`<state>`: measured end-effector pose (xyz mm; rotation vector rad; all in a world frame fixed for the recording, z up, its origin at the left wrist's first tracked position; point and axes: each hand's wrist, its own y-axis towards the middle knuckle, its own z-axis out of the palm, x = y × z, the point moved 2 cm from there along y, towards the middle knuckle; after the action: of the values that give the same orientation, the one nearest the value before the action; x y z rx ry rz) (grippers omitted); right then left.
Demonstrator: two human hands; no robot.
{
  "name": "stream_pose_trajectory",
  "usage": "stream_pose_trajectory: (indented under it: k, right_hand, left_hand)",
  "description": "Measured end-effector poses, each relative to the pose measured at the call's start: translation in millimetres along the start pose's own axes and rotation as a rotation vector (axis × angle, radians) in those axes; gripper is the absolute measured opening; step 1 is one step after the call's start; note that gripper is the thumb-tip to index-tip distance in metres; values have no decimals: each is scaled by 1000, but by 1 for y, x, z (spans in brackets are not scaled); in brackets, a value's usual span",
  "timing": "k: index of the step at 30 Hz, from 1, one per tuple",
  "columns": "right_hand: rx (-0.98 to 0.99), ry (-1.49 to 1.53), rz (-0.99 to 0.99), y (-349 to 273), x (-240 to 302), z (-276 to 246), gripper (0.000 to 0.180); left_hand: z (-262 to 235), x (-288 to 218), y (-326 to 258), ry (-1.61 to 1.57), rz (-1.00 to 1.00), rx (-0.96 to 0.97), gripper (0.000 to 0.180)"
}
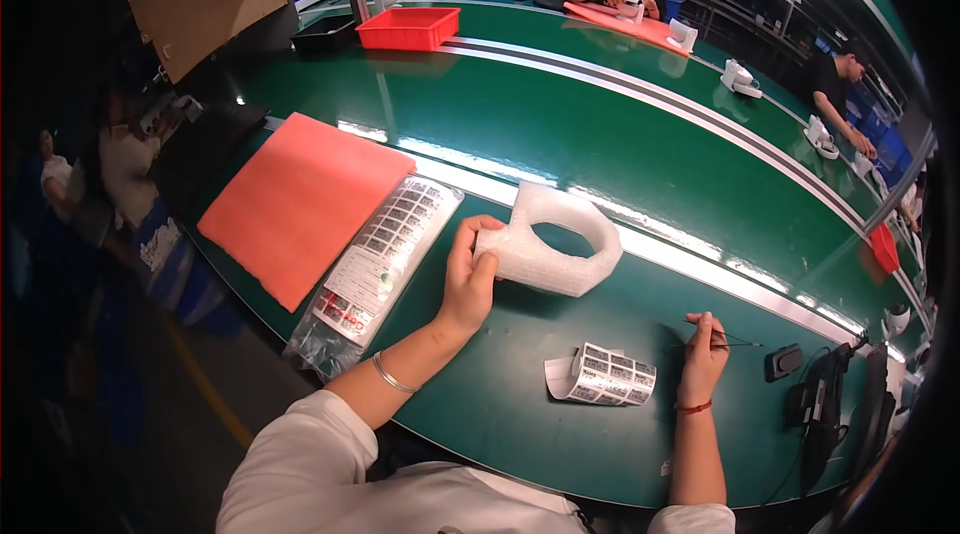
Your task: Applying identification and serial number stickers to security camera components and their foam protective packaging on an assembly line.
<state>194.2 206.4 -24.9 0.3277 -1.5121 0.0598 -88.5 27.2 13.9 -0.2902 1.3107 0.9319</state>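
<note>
My left hand is closed around one end of a white foam packing piece with a large oval opening, raised over the green bench. At the right, my right hand pinches a thin dark pointed tool that looks like tweezers. Between the hands, nearer to me, lies a curled sheet of printed labels with its white backing showing. Left of my left hand is a clear plastic bag of label sheets, partly on a salmon-pink foam sheet.
A small black block and black cables with a dark case lie at the bench's right. A metal rail runs along the far side of my bench area. Beyond are a red tray and several people working with white devices.
</note>
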Motion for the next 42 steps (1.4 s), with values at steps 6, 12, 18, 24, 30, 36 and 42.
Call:
stream_pose_trajectory:
  k: [6, 12, 18, 24, 30, 36, 42]
  right_hand:
    - [16, -24, 11, -1, 3, 3, 31]
    - [18, -34, 21, -1, 2, 3, 30]
    - [22, -32, 12, -1, 0, 2, 30]
    - [42, -24, 10, 1, -1, 2, 30]
    - [40, -27, -1, 1, -2, 2, 31]
    - [46, -21, 13, 0, -3, 6, 32]
    - [35, -23, 4, -1, -1, 1, 31]
  left_hand:
    - [1, 2, 0, 67, 83, 6, 35]
    - [0, 1, -2, 31, -10, 68, 34]
    - [3, 5, -4, 12, -72, 105, 37]
    - [4, 10, -4, 25, -17, 94, 40]
    - [8, 10, -3, 35, 9, 96, 42]
    - [2, 13, -4, 76, 21, 105, 42]
    - [7, 9, -5, 90, 28, 131, 41]
